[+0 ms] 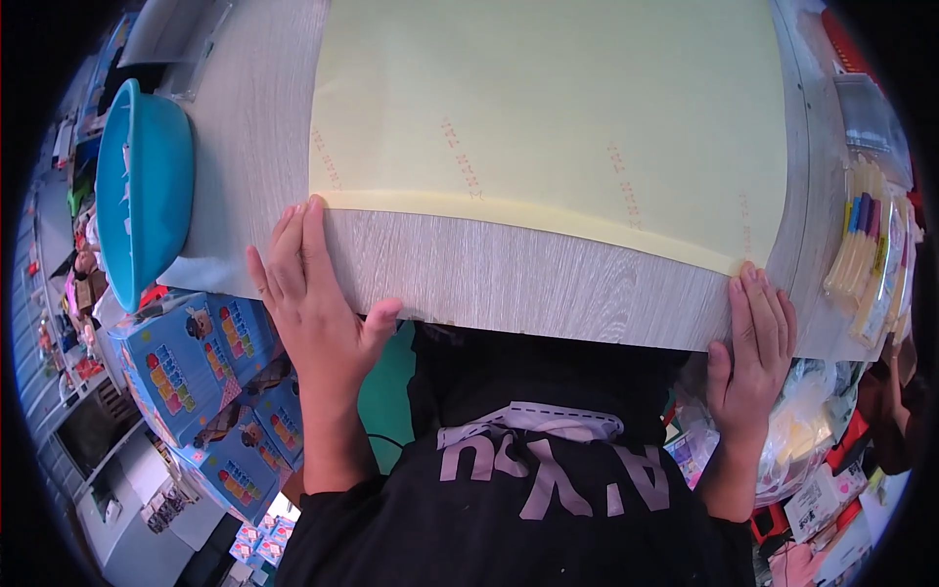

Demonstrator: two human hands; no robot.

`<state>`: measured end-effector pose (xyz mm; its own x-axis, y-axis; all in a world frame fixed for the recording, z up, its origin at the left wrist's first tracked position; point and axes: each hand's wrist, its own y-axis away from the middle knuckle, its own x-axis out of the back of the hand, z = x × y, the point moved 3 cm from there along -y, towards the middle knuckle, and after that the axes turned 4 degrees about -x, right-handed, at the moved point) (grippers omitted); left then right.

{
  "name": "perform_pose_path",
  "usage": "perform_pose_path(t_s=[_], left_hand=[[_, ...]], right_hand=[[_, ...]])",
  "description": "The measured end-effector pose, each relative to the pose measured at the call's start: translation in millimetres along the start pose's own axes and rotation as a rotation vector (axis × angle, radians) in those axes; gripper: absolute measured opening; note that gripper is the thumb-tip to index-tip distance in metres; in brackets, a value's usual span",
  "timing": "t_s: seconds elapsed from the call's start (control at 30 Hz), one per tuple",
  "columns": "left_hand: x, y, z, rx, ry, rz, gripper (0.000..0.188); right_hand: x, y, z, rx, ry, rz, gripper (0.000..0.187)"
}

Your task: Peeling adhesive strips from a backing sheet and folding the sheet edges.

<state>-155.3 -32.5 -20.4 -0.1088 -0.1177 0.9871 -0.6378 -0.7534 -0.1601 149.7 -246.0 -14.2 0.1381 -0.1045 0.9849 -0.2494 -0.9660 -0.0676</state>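
A large pale yellow sheet (548, 117) lies flat on a light wood-grain table (509, 279), covering most of it. My left hand (308, 293) rests flat at the table's near left edge, fingertips touching the sheet's near left corner, thumb hooked over the table edge. At the near right edge my right hand (753, 347) lies flat with its fingertips at the sheet's near right corner. Neither hand holds anything.
A blue bowl (142, 186) sits at the table's left edge. Clear packets of coloured sticks (866, 259) lie at the right edge. Blue printed boxes (210, 377) are stacked below on the left. Bagged goods (812, 430) crowd the lower right.
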Motion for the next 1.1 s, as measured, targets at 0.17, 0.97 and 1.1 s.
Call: perform_pose_path(t_s=[0.17, 0.97, 1.1], left_hand=[[5.1, 0.6, 1.3, 0.001, -0.014, 0.017, 0.104], [17.0, 7.6, 25.9, -0.092, 0.028, -0.078, 0.081], [11.0, 9.4, 27.2, -0.075, 0.150, -0.036, 0.084]], right_hand=[[5.3, -3.4, -4.6, -0.006, -0.024, 0.009, 0.044], [-23.1, -122.0, -181.0, 0.482, -0.226, 0.089, 0.051], [-20.7, -123.4, -181.4, 0.460, -0.165, 0.054, 0.046]])
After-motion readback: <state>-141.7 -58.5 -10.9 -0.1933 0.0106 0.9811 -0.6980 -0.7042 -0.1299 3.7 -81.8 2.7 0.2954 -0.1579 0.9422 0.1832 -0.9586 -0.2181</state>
